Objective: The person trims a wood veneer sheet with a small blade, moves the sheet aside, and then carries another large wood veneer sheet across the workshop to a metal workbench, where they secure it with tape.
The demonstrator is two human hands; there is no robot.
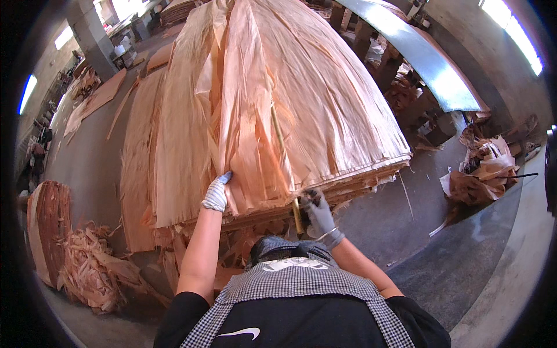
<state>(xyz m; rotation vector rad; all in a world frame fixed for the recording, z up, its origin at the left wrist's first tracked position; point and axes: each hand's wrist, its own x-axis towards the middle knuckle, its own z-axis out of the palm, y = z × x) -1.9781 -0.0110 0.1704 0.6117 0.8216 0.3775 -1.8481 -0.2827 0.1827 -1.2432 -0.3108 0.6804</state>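
Veneer sheets (342,116) lie broadly stacked, a yellow stick (298,217) running down the rumpled middle. The left hand (216,194) touches the front edge, the right hand (321,214) is beside the stick; whether their fingers grip, one cannot tell. Gentle, even tension should smooth folds without tearing.

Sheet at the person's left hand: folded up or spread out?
Spread out, though not smooth: the sheet runs lengthwise over the stack, creased and rippled beyond the left hand. Far end: cannot tell.
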